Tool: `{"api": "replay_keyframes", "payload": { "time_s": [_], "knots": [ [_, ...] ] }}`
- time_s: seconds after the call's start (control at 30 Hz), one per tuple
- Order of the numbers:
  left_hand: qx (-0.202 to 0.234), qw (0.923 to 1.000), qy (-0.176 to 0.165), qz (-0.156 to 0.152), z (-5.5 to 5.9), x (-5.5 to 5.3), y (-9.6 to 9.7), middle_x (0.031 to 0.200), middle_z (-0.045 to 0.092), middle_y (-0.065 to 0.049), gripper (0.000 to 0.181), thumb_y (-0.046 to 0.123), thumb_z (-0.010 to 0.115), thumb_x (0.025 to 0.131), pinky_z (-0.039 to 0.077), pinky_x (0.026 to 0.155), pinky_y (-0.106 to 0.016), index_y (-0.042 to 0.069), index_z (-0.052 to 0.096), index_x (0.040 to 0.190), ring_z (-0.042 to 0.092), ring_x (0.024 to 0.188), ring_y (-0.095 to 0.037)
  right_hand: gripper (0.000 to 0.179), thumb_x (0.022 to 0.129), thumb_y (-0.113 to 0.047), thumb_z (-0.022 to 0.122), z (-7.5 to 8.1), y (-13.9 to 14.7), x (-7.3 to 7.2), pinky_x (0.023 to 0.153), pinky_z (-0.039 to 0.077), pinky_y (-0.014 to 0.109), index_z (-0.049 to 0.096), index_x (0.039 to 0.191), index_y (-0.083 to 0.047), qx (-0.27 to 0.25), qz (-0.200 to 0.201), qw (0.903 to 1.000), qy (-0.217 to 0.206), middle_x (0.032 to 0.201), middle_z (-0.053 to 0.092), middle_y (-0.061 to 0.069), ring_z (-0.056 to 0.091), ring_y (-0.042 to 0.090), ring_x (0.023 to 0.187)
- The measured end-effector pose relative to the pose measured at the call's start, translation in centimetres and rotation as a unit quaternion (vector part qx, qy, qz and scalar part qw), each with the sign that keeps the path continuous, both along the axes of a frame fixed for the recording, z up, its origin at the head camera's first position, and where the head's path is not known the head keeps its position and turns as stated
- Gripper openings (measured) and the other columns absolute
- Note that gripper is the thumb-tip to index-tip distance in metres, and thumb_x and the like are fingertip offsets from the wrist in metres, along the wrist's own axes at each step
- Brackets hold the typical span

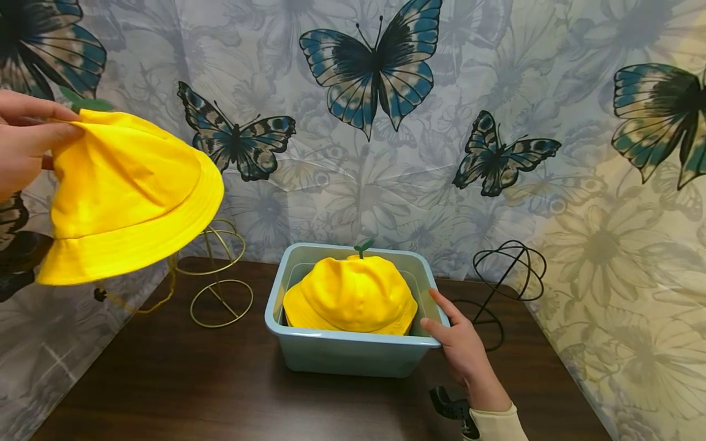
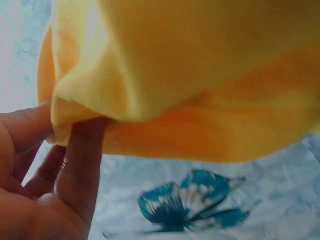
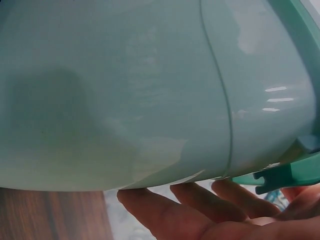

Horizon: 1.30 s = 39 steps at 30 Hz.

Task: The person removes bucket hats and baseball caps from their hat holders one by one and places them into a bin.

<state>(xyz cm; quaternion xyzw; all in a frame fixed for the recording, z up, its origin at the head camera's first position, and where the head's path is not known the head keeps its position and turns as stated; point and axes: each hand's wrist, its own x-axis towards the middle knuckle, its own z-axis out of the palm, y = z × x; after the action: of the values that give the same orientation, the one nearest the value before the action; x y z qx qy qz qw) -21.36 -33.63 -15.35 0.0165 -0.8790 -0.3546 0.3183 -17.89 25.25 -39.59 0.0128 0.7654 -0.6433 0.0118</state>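
At the upper left, my left hand (image 1: pixel 33 138) pinches a yellow bucket hat (image 1: pixel 132 196) by its crown, near a green leaf on top. The hat hangs in the air with its brim downward and a cord below. In the left wrist view, thumb and fingers of the left hand (image 2: pixel 45 180) squeeze the yellow cloth. A second yellow hat (image 1: pixel 353 294) with a green sprout lies inside a pale blue-green plastic bin (image 1: pixel 353 355). My right hand (image 1: pixel 463 349) grips the bin's right rim. Fingertips of the right hand (image 3: pixel 210 215) touch its outer wall in the right wrist view.
A gold wire stand (image 1: pixel 220 306) is on the dark wooden table (image 1: pixel 209 386), left of the bin. Behind my right hand is a black wire stand (image 1: pixel 504 288). A butterfly-printed cloth (image 1: pixel 364 184) hangs behind the table.
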Motion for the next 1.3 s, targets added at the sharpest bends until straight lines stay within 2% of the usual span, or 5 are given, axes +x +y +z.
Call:
{"api": "replay_keyframes", "payload": {
  "time_s": [0.23, 0.43, 0.7, 0.93, 1.3],
  "knots": [
    [0.0, 0.9993, 0.016, -0.033, 1.4, 2.3, 5.1, 0.115, 0.047, 0.013, 0.041, 0.018, 0.051, 0.103, 0.042, 0.067, -0.002, -0.001, 0.055, 0.139, 0.048, 0.077, 0.008, 0.07, 0.097, -0.017, 0.066, -0.1, 0.2, 0.2, 0.085, 0.051, 0.03, 0.031, 0.158, -0.018, -0.002, 0.01, 0.9999, 0.006, 0.161, 0.018, 0.016, 0.039, 0.034, 0.13],
    [-0.001, 0.9988, -0.021, -0.044, 2.0, 2.9, 7.4, 0.146, 0.046, -0.01, 0.045, 0.029, 0.048, 0.103, 0.044, 0.102, -0.033, 0.013, 0.054, 0.145, 0.052, 0.09, -0.005, 0.068, 0.098, -0.02, 0.065, 0.0, 0.3, 0.0, 0.103, 0.037, 0.044, 0.032, 0.158, -0.019, 0.032, 0.014, 0.9993, 0.014, 0.163, 0.018, 0.011, 0.024, 0.034, 0.144],
    [0.053, 0.9941, 0.01, -0.094, 3.9, 2.4, 9.9, 0.141, 0.055, -0.004, 0.043, 0.034, 0.058, 0.097, 0.048, 0.094, -0.026, 0.018, 0.063, 0.137, 0.056, 0.102, -0.014, 0.067, 0.099, -0.018, 0.064, 0.0, 0.3, 0.1, 0.085, 0.05, 0.033, 0.032, 0.158, -0.02, 0.014, 0.011, 0.9998, 0.005, 0.162, 0.018, 0.015, 0.04, 0.033, 0.131],
    [0.089, 0.9797, 0.074, -0.164, 5.5, 1.9, 13.4, 0.135, 0.057, -0.006, 0.04, 0.03, 0.062, 0.093, 0.049, 0.092, -0.024, 0.015, 0.069, 0.13, 0.059, 0.114, -0.016, 0.067, 0.099, -0.015, 0.063, -0.1, 0.3, 0.0, 0.08, 0.052, 0.031, 0.032, 0.158, -0.02, 0.009, 0.007, 0.9999, 0.004, 0.161, 0.02, 0.016, 0.045, 0.032, 0.124],
    [0.205, 0.9341, 0.137, -0.258, 7.5, 1.6, 18.1, 0.133, 0.057, -0.01, 0.039, 0.025, 0.071, 0.086, 0.051, 0.086, -0.023, 0.009, 0.073, 0.122, 0.062, 0.115, -0.02, 0.068, 0.097, -0.015, 0.065, 0.0, 0.2, 0.0, 0.08, 0.053, 0.032, 0.034, 0.157, -0.02, -0.006, 0.004, 1.0, 0.004, 0.16, 0.023, 0.016, 0.046, 0.033, 0.12]
  ]
}}
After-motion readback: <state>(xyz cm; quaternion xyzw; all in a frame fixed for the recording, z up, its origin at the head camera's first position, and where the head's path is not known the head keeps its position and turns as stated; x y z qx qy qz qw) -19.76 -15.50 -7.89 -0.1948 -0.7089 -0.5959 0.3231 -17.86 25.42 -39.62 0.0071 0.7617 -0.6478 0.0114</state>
